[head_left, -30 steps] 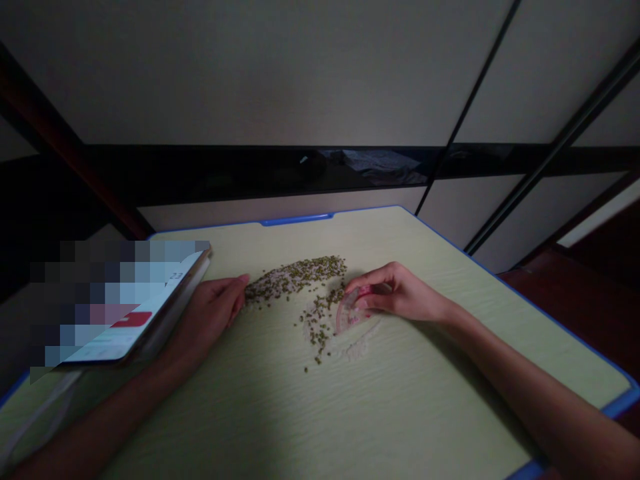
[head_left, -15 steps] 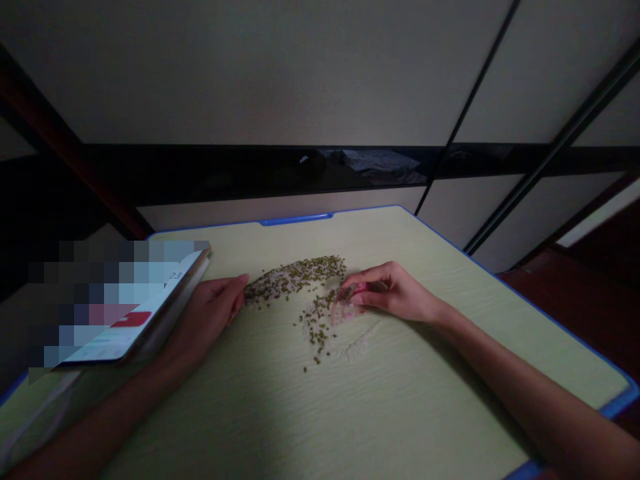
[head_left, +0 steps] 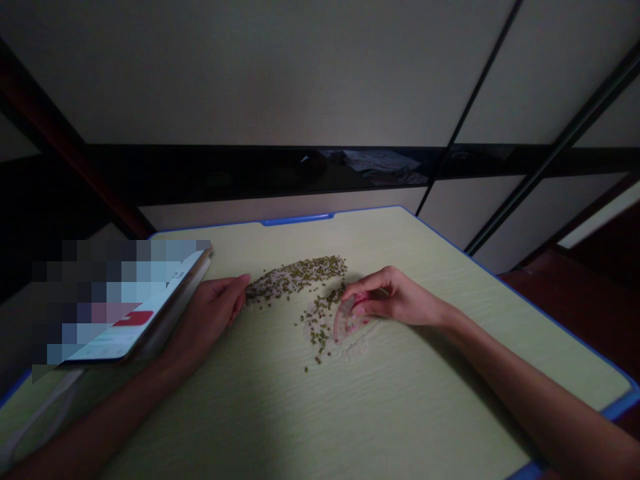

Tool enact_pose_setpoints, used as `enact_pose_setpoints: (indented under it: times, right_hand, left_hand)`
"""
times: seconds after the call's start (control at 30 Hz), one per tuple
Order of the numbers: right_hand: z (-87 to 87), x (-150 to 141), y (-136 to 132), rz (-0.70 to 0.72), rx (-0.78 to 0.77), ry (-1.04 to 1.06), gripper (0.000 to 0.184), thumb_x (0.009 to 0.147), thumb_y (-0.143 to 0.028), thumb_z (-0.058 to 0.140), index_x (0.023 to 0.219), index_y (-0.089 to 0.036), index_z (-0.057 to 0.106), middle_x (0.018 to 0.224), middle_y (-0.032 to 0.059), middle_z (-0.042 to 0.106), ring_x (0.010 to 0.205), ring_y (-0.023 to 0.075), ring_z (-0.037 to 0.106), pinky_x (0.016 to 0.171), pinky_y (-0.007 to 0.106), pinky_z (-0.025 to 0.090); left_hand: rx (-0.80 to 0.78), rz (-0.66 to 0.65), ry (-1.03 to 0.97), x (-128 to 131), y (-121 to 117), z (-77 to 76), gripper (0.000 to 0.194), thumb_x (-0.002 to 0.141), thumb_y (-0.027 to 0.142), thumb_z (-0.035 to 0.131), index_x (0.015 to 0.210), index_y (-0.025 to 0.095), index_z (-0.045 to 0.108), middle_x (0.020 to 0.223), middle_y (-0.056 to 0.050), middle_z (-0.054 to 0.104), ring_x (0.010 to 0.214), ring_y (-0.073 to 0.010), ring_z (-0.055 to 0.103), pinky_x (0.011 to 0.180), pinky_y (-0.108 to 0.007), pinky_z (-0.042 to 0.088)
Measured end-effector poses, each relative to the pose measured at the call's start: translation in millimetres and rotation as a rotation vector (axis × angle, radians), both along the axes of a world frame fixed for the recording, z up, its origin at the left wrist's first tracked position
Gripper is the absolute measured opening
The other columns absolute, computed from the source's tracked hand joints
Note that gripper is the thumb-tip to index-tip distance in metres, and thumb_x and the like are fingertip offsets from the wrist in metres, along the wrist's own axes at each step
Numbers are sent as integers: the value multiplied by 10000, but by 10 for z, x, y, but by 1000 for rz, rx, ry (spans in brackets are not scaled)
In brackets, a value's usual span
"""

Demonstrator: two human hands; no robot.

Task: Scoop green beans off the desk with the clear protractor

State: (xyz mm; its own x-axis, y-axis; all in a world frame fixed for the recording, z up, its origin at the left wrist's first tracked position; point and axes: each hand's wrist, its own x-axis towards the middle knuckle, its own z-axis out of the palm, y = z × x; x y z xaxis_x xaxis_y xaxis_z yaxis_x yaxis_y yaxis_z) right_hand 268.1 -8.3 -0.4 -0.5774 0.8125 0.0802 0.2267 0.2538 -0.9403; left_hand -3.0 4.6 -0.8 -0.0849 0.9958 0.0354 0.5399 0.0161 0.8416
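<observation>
A spread of small green beans [head_left: 300,277] mixed with white grains lies on the pale green table [head_left: 300,413]. My right hand [head_left: 390,300] pinches a clear pink half-round plastic piece [head_left: 345,321], its edge on the table beside the lower cluster of beans [head_left: 318,330]. A thin smear of white grains [head_left: 357,348] lies just below it. My left hand [head_left: 213,310] rests flat on the table with its fingers stretched out, the fingertips touching the left end of the bean spread.
A phone or tablet [head_left: 125,307] with a lit screen stands tilted at the table's left side, by my left wrist. The table has a blue rim [head_left: 295,219]. Behind it are a wall and dark frame bars.
My right hand has drawn the pink plastic piece slightly back and down toward me, beside the lower beans. My left hand has not moved.
</observation>
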Motion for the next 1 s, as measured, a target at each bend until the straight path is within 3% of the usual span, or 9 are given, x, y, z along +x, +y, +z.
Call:
enact_pose_setpoints:
  times: [0.27,0.63,1.0]
  right_hand:
    - [-9,4,12,-40,55,-46,246,726,-194,625,937,-77,674,601,0,562,496,75,471,481,218,434]
    - [-6,-18,12,-106,105,-81,268,733,-261,636,932,-87,678,619,11,578,527,88,490,504,215,423]
    - [15,-47,5,-178,58,-66,277,724,-222,618,936,-51,672,662,34,590,547,92,483,516,223,403]
  left_hand:
    - [2,-2,8,10,-21,31,433,734,469,415,394,205,366,328,68,327,374,-97,329,463,-234,265]
    - [0,13,-7,7,-3,10,428,723,457,432,380,209,372,322,64,329,360,-99,325,451,-234,265]
    - [-4,6,20,16,-27,33,423,724,457,422,389,204,371,317,68,326,364,-94,325,449,-226,264]
